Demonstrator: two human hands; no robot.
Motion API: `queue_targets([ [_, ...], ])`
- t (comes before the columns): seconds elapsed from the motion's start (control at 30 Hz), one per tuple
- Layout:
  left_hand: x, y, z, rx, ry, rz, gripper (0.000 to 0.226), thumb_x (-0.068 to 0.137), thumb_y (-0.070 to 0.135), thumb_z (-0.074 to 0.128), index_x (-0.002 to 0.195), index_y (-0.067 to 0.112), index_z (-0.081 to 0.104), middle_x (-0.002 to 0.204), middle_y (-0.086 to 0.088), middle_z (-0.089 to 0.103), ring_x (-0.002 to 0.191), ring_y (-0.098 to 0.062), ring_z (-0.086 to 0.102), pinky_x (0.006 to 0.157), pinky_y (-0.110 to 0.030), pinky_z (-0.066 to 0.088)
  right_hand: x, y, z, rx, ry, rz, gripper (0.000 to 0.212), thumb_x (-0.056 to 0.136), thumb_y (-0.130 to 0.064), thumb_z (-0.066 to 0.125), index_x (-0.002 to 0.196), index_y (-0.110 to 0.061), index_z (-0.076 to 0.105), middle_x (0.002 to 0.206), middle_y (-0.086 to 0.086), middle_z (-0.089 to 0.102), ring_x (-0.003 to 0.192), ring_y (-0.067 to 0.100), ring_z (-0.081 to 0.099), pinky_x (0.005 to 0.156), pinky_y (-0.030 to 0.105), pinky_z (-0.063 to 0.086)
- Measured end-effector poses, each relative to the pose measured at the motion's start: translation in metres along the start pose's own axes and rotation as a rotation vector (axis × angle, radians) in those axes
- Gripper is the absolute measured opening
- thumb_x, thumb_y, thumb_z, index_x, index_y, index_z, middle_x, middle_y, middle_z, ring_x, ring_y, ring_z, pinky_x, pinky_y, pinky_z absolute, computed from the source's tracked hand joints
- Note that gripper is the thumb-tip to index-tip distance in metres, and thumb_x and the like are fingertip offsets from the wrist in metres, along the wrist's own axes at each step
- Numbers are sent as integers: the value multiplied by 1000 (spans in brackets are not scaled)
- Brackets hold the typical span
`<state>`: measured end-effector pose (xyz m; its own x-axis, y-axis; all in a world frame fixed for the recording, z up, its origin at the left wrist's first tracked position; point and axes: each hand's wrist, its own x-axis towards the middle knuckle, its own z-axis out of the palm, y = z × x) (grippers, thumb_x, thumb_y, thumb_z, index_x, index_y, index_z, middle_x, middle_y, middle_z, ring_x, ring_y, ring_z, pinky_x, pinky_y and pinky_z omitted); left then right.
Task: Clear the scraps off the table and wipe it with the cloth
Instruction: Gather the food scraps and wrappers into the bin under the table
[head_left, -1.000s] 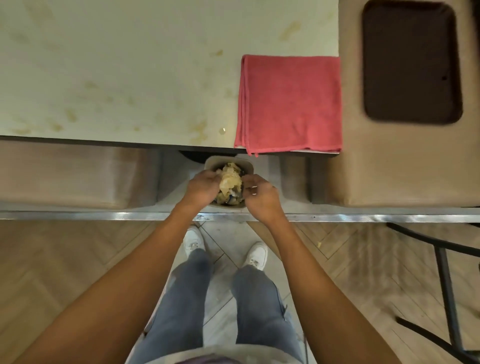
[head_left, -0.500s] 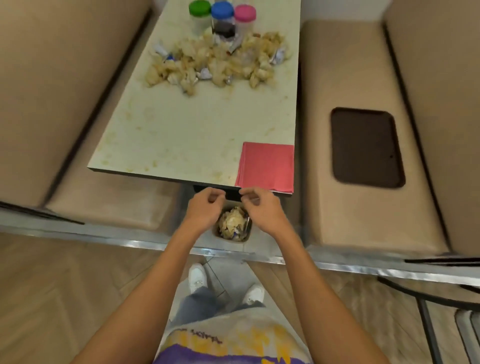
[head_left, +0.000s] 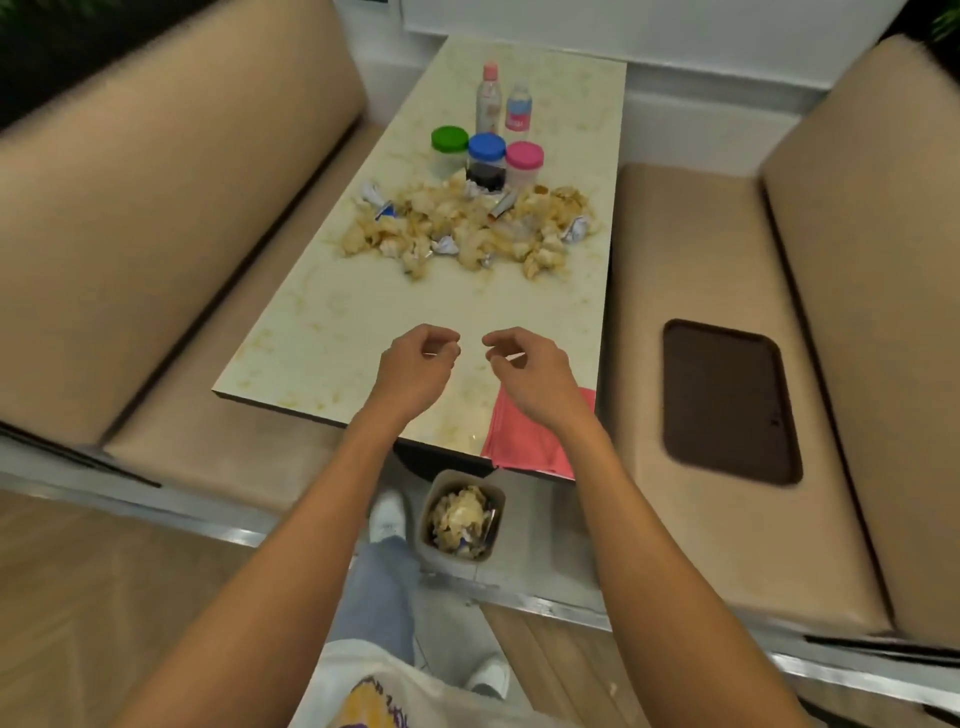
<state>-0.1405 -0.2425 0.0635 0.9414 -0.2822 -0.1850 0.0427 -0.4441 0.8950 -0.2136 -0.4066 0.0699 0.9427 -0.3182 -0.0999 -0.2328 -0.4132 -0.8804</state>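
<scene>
A heap of crumpled yellowish paper and foil scraps (head_left: 467, 228) lies across the far half of the stained pale table (head_left: 332, 332). A folded red cloth (head_left: 524, 441) rests on the table's near right corner. Under the near edge, on the floor, stands a small bin (head_left: 462, 519) filled with scraps. My left hand (head_left: 415, 369) and my right hand (head_left: 524, 374) hover side by side above the near part of the table. Their fingers are loosely curled and hold nothing. My right wrist covers part of the cloth.
Three jars with green (head_left: 449, 150), blue (head_left: 487, 161) and pink (head_left: 524, 162) lids and two bottles (head_left: 501, 106) stand behind the scraps. Tan benches (head_left: 171, 291) flank the table; a dark brown tray (head_left: 727, 400) lies on the right bench. My feet are by the bin.
Both hands rose from the bin, where they had dropped scraps, up over the table's near part. The view tilted up to show the far scraps.
</scene>
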Motion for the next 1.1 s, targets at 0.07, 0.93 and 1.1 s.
queue_targets([
  [0.07, 20, 3, -6, -2, 14, 6, 16, 101, 25, 63, 114, 27, 72, 112, 7, 75, 106, -15, 70, 98, -39, 56, 22, -9, 4, -7, -3, -17, 26, 100, -16, 58, 120, -24, 72, 107, -9, 72, 89, 8, 67, 73, 16, 47],
  [0.93, 295, -44, -112, -7, -83, -328, 29, 103, 23, 55, 131, 24, 64, 120, 7, 64, 94, -4, 58, 69, -16, 43, 301, -17, 168, -417, -68, 186, 37, 90, -2, 66, 127, -5, 68, 115, 18, 57, 103, 39, 59, 85, 37, 49],
  [1.1, 290, -53, -112, -3, -106, -370, 29, 104, 21, 55, 131, 20, 64, 121, 3, 64, 104, -13, 58, 83, -26, 44, 281, -16, 170, -329, 0, 185, 26, 86, 2, 66, 109, -10, 73, 98, 9, 62, 78, 30, 62, 68, 37, 51],
])
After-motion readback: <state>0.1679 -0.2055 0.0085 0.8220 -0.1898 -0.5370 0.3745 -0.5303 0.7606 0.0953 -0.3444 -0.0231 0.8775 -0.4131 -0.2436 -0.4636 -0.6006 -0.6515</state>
